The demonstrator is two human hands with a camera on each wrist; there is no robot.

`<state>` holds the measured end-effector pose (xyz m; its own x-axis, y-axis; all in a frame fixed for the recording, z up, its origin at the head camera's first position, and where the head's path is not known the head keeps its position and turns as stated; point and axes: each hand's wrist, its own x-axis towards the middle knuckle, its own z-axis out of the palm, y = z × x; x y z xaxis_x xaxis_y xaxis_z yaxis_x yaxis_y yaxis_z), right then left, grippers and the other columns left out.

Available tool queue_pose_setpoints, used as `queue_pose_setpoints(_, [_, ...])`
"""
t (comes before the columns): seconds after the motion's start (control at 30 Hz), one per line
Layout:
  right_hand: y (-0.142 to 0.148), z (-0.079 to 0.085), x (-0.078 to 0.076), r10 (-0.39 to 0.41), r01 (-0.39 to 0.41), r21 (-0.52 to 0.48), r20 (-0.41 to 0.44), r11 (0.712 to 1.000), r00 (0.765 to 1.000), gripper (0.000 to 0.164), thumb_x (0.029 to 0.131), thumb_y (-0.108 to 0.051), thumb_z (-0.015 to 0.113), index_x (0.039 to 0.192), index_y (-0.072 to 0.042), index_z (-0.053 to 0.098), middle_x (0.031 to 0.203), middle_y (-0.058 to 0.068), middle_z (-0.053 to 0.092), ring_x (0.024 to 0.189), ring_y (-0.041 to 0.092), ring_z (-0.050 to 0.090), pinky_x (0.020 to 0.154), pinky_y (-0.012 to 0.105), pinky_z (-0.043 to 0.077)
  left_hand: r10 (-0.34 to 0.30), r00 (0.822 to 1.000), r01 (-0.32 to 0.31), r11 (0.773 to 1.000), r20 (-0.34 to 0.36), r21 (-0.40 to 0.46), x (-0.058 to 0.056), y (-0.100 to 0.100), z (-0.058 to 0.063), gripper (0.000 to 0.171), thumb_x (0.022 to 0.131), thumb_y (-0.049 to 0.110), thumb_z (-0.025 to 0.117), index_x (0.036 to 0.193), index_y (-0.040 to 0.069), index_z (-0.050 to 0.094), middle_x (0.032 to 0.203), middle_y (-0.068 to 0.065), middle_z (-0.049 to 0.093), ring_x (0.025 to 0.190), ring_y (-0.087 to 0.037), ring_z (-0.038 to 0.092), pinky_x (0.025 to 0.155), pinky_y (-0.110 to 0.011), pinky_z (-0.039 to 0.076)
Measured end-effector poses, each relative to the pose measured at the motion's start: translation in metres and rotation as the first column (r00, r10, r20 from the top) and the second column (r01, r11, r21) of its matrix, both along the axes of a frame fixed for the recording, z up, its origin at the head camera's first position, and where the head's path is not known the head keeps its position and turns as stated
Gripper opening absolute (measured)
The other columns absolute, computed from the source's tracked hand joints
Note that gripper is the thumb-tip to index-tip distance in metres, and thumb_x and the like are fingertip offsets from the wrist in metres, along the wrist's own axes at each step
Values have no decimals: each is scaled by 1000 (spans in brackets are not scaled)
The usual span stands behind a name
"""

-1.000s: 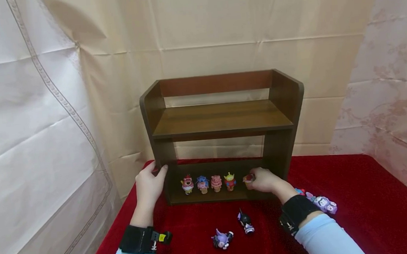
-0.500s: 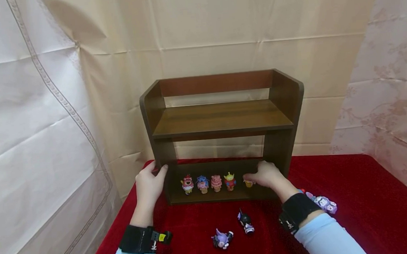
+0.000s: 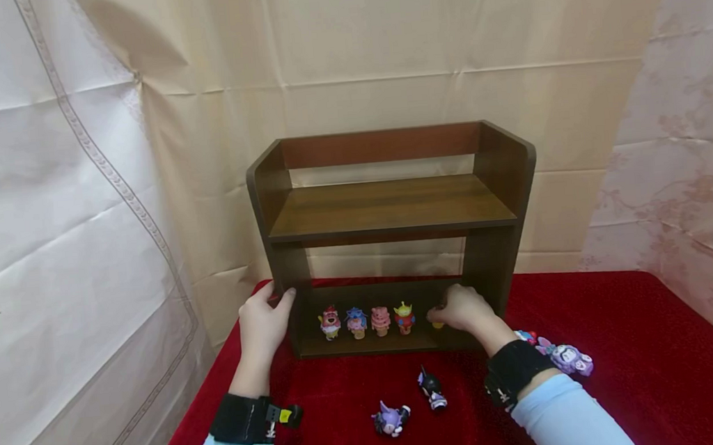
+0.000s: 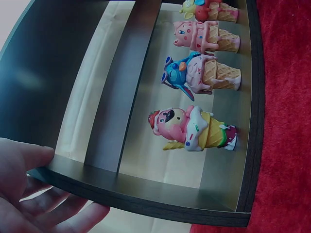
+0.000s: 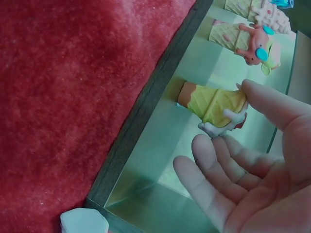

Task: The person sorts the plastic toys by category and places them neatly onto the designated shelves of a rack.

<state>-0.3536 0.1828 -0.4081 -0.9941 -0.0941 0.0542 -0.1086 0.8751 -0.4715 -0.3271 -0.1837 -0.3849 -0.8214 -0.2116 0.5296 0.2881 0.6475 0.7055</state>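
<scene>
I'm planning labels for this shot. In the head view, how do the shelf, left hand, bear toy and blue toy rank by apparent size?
1. Shelf
2. Left hand
3. Bear toy and blue toy: too alike to rank

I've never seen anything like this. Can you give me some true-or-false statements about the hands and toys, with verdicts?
1. The left hand grips the side of the shelf. True.
2. The right hand is up at the top board. False: the right hand's thumb and fingers are around the yellow cone toy, down at the bottom board.
3. The pink bear toy is the leftmost toy on the bottom board. True.
4. The blue toy lies on its side. False: the blue toy stands upright, next to the pink bear toy.
5. The black-headed toy is on the red cloth, in front of the shelf. True.
</scene>
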Motion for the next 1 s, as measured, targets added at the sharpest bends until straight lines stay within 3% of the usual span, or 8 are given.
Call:
queue_pose_setpoints(0.13, [4, 0, -1, 82, -81, 13, -38, 997, 996, 24, 82, -30, 72, 82, -7, 66, 73, 1, 61, 65, 17, 54, 57, 34, 46, -1, 1000, 1, 1000, 6, 1, 0, 1, 1, 30, 91, 30, 64, 115, 11, 69, 100, -11, 70, 87, -24, 65, 69, -45, 56])
queue_pose_setpoints(0.23, [6, -1, -2, 141, -142, -1, -55, 990, 988, 28, 82, -23, 72, 100, -3, 68, 91, 7, 67, 81, 20, 58, 73, 40, 51, 1, 1000, -1, 1000, 8, 0, 0, 1, 1, 31, 91, 31, 64, 114, 11, 69, 101, -11, 70, 87, -24, 65, 69, -45, 56])
queue_pose_setpoints(0.3, [7, -2, -3, 161, -162, -12, -52, 987, 986, 30, 81, -19, 72, 106, -2, 67, 97, 10, 66, 85, 22, 58, 76, 42, 50, 0, 1000, 0, 1000, 9, -1, 1, 1, 1, 31, 91, 30, 64, 114, 11, 69, 100, -11, 70, 87, -24, 65, 69, -45, 57])
queue_pose_setpoints(0.5, [8, -4, -2, 221, -222, -18, -70, 975, 973, 28, 80, -6, 68, 108, -4, 67, 102, 12, 66, 90, 25, 58, 79, 43, 49, -1, 1000, 1, 1000, 7, -2, 1, 2, 1, 31, 91, 30, 64, 115, 11, 69, 101, -11, 70, 88, -25, 65, 69, -45, 57])
queue_pose_setpoints(0.7, [7, -5, -2, 258, -261, -40, -66, 965, 964, 28, 81, -5, 67, 109, -5, 67, 104, 12, 65, 93, 26, 57, 80, 44, 49, -1, 1000, 1, 1000, 10, -3, 1, 2, 1, 31, 91, 30, 64, 116, 11, 68, 102, -11, 70, 89, -24, 65, 70, -45, 56])
queue_pose_setpoints(1.0, [7, -7, -3, 271, -275, -52, -63, 960, 960, 32, 78, -1, 64, 110, -5, 68, 103, 10, 65, 78, 20, 50, 68, 35, 44, 2, 1000, -2, 1000, 18, -1, 1, 1, 1, 31, 91, 30, 65, 116, 11, 68, 102, -11, 70, 89, -24, 65, 71, -45, 56])
